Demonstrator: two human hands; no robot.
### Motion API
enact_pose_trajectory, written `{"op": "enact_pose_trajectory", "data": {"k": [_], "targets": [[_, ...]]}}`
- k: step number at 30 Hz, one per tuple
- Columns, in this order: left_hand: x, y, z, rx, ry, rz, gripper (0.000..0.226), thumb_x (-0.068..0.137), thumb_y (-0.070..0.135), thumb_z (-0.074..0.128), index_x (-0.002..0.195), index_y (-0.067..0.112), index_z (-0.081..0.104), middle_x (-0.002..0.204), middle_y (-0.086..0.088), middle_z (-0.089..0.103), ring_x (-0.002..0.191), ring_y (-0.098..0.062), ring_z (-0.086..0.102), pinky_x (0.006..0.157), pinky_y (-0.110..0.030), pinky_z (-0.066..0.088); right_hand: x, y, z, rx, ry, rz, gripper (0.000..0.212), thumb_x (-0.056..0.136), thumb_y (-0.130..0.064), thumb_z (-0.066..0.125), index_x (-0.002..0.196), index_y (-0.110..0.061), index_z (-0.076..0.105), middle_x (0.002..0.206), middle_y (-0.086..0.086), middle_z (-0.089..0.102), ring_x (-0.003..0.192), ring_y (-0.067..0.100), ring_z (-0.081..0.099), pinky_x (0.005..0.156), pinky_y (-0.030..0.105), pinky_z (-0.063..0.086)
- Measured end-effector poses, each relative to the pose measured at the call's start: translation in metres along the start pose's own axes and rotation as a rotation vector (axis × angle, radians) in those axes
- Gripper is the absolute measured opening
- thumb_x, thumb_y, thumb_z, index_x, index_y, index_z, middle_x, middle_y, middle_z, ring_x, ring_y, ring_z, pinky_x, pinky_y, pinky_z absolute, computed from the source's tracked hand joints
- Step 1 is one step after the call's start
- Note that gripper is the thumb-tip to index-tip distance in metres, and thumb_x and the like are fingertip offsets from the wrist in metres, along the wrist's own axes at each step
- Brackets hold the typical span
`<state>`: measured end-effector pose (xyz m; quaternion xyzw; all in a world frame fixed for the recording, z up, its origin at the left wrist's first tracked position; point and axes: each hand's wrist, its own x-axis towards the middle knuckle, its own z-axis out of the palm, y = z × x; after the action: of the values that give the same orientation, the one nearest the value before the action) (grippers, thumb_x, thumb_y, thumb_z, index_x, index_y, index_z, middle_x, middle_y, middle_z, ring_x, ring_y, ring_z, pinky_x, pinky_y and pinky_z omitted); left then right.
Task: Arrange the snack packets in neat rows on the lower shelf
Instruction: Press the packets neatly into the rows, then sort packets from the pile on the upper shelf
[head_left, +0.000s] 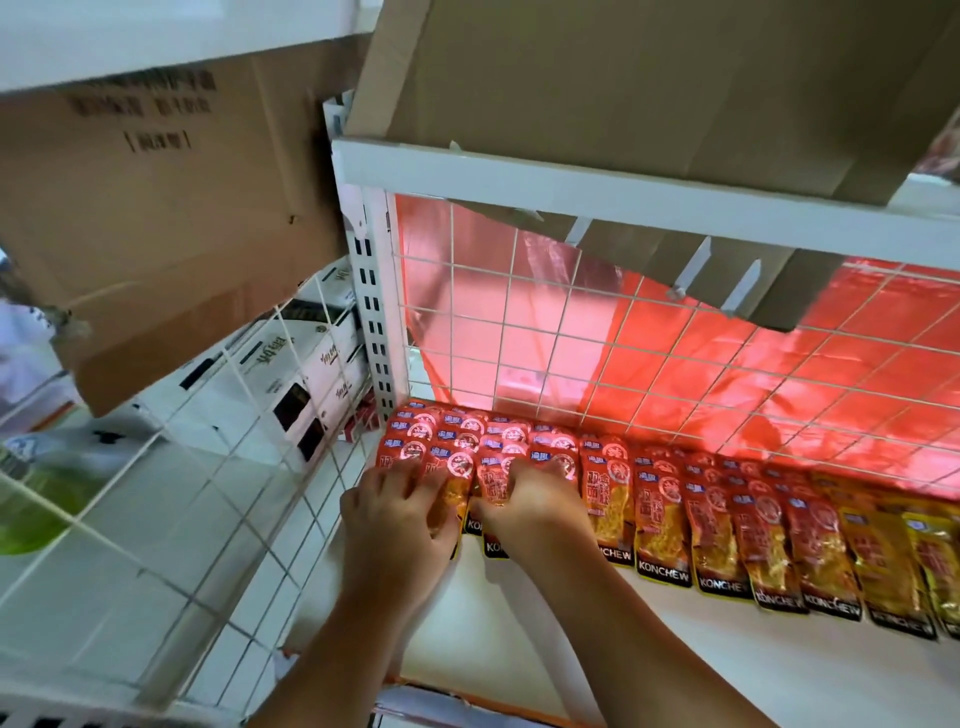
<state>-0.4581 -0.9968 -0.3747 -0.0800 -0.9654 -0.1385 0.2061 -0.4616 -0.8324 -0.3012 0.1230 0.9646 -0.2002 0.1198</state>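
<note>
Packets are gripped by the left hand and right hand; the overlapped rows may be buckled by a hard push.

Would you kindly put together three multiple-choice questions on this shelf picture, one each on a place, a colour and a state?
1. Where in the row of snack packets are the left grip and right grip?
A. left end
B. middle
C. right end

2. What colour are the far-right packets?
A. blue
B. yellow
C. green

3. How do the packets lie on the lower shelf?
A. upright, apart
B. in a loose heap
C. overlapping in rows

Answers: 1 A, both hold the leftmost packets; 2 B, those packets show yellow fronts; 3 C, each packet partly covers the one behind.
</note>
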Motion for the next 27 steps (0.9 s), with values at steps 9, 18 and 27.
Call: {"op": "enact_pose_trajectory", "data": {"k": [9,18,27], "targets": [[0.0004,-0.0011,-0.0027,0.0,-0.05,-0.005,0.04,0.082,0.047,0.067,0.117,0.028,0.072,0.118,-0.002,0.067,0.112,-0.032,0.055,0.086,-0.044,0.046,0.0064,-0.0045,0.0032,0.109,-0.049,0.081,0.041,0.086,-0.042,0.069,0.118,-0.019,0.058,0.115,0.006,0.058,0.105,0.025,0.06,0.092,0.037,0.052],[0.0003,-0.0017,-0.0016,-0.004,-0.039,-0.003,0.042,0.082,0.048,0.068,0.117,0.026,0.073,0.118,-0.004,0.067,0.112,-0.033,0.055,0.087,-0.046,0.047,0.0072,-0.005,0.0019,0.102,-0.095,0.079,0.036,0.083,-0.025,0.074,0.113,-0.023,0.056,0.119,0.007,0.053,0.107,0.027,0.058,0.085,0.031,0.047],[-0.0006,-0.0013,-0.0023,-0.01,-0.031,0.003,0.043,0.081,0.047,0.074,0.118,0.024,0.072,0.119,-0.004,0.068,0.113,-0.033,0.055,0.088,-0.047,0.048,0.0039,-0.0032,0.0008,0.119,-0.067,0.049,0.028,0.082,-0.014,0.067,0.102,-0.027,0.052,0.111,0.006,0.054,0.097,0.027,0.061,0.083,0.036,0.056]]}}
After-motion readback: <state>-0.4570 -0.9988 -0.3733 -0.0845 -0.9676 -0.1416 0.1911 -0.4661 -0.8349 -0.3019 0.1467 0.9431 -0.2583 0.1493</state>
